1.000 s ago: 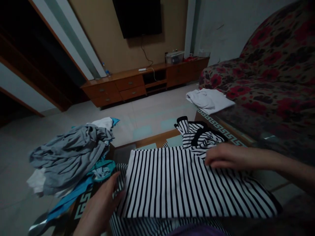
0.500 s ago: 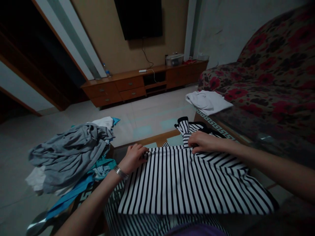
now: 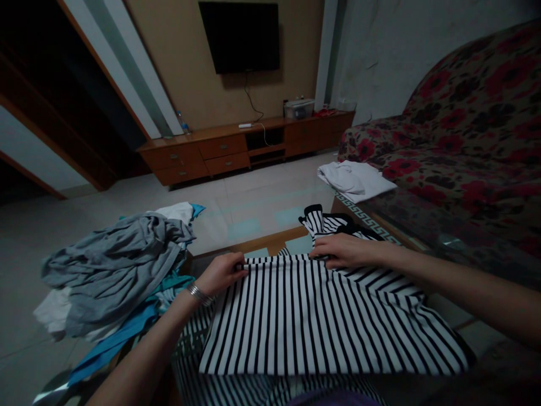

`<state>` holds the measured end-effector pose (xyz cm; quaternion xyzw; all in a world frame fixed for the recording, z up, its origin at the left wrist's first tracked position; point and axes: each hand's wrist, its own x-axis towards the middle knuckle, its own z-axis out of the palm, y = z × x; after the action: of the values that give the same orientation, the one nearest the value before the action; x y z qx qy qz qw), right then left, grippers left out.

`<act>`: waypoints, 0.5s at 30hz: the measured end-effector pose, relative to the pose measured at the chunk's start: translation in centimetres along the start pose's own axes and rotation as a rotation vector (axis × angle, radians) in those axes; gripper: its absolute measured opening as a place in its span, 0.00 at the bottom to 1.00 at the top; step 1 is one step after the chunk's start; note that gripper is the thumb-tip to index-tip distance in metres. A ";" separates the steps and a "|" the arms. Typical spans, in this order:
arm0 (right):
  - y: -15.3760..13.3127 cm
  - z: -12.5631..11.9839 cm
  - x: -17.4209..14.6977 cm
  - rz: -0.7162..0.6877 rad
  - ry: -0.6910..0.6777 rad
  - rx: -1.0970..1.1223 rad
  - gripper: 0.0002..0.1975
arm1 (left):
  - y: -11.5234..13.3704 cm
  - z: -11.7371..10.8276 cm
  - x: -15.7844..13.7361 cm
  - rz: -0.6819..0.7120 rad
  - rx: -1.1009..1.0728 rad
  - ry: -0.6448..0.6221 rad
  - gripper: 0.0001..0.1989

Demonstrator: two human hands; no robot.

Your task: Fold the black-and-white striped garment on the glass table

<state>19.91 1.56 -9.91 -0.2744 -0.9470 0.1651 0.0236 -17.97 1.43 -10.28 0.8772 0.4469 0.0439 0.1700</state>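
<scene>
One view only — head-worn camera, angled forward and down over the person's own arms. Close on the left hand point(image 3: 220, 273) and right hand point(image 3: 344, 251); beyond their grip the view runs far — floor, TV cabinet point(image 3: 245, 146), wall. Frame tilts slightly.

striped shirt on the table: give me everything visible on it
The striped shirt is black and white, soft knit by its look, spread mostly flat with stripes running away from the person. Its far edge is a straight fold line; beyond it a bunched part with black trim pokes out. The left hand pinches the far-left corner and the right hand presses on the far edge near the trim. More striped cloth hangs below the near edge.
</scene>
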 end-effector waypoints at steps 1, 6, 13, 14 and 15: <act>0.1 -0.3 0.2 -0.014 -0.030 -0.004 0.13 | 0.0 -0.1 0.0 -0.012 -0.001 -0.009 0.06; -0.7 -0.9 1.2 -0.128 -0.018 -0.011 0.03 | -0.2 -0.2 -0.2 -0.032 -0.018 -0.010 0.09; -1.9 -0.7 1.4 -0.090 -0.071 -0.090 0.05 | -0.1 -0.5 -0.4 -0.049 -0.037 -0.018 0.07; -1.8 -0.7 1.4 -0.061 -0.076 -0.110 0.04 | -0.1 -0.5 -0.4 -0.051 -0.040 -0.015 0.07; -1.6 -0.7 1.5 -0.037 -0.080 -0.126 0.04 | -0.1 -0.5 -0.4 -0.053 -0.043 -0.008 0.07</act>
<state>17.92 1.24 -8.76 -0.2512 -0.9606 0.1154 -0.0284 -18.43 1.26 -9.81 0.8615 0.4680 0.0453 0.1917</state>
